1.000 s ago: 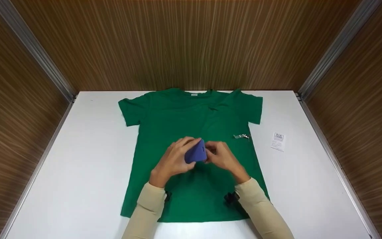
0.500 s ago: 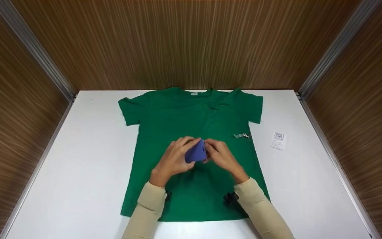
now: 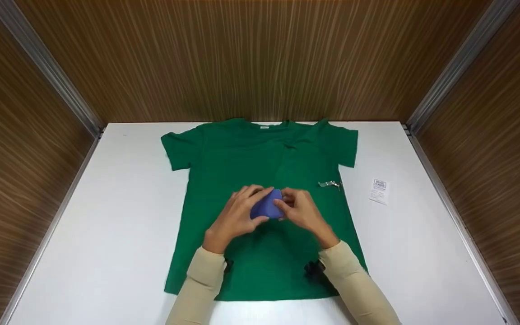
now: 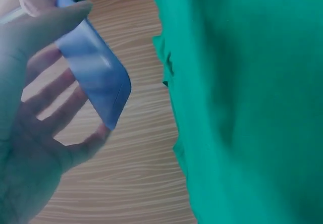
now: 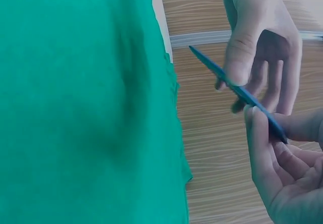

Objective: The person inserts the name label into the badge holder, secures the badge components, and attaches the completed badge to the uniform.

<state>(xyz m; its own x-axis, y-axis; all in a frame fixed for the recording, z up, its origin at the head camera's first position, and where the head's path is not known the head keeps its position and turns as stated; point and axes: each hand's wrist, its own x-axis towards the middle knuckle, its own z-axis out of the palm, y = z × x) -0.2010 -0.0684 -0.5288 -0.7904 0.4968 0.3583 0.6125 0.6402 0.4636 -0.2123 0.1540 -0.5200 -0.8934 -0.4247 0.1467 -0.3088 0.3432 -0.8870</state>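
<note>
In the head view a thin, flat blue card holder (image 3: pixel 269 206) is held up over the lower middle of a green T-shirt (image 3: pixel 242 167). My left hand (image 3: pixel 237 214) pinches it from the left, one finger on its top edge and the thumb on the lower edge. On the other side my right hand (image 3: pixel 303 212) pinches its right end, thumb across the near face. The left wrist view shows the card holder (image 4: pixel 93 67) stretched between spread fingers. Seen nearly edge-on in the right wrist view, the card holder (image 5: pixel 242 95) sits between both hands.
A small silver metal clip (image 3: pixel 330 184) lies on the shirt near its right side. To the right, a white printed card (image 3: pixel 379 191) lies on the white table (image 3: pixel 120 216). Wood-grain panels (image 3: pixel 260 63) enclose the back and sides.
My right thumb has moved left onto the near face of the card holder. The dark slot near its right edge, visible before, is now hidden. My left hand stays nearly still.
</note>
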